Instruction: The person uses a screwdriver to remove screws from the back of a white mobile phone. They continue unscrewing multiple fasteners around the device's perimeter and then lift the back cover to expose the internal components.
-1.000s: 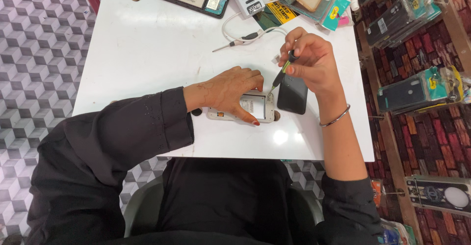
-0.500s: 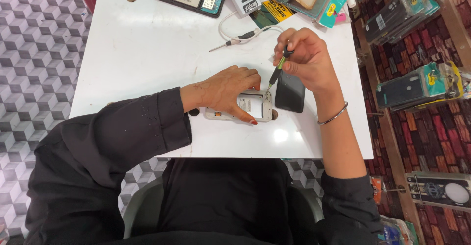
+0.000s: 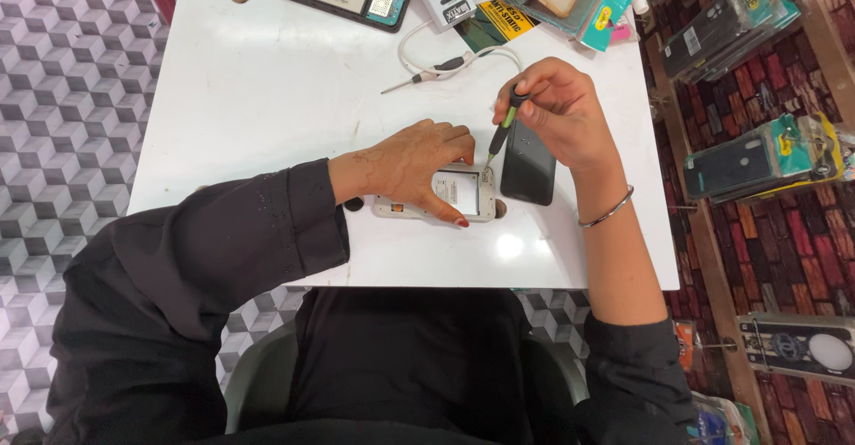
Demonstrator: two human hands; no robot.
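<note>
An opened white phone (image 3: 450, 197), back cover (image 3: 529, 171) already off at its 3 o'clock, lies mid-bench (image 3: 267, 97) under the left hand (image 3: 411, 164), fingers spread flat; the right hand (image 3: 557, 111), fingers clamped on a screwdriver (image 3: 502, 127), works its upper edge, so disassembly looks unfinished.

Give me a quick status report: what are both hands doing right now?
Left hand pressing down opened white phone. Right hand gripping green-handled screwdriver, tip at phone's top corner. Black back cover lies beside; nothing blocking.
</note>
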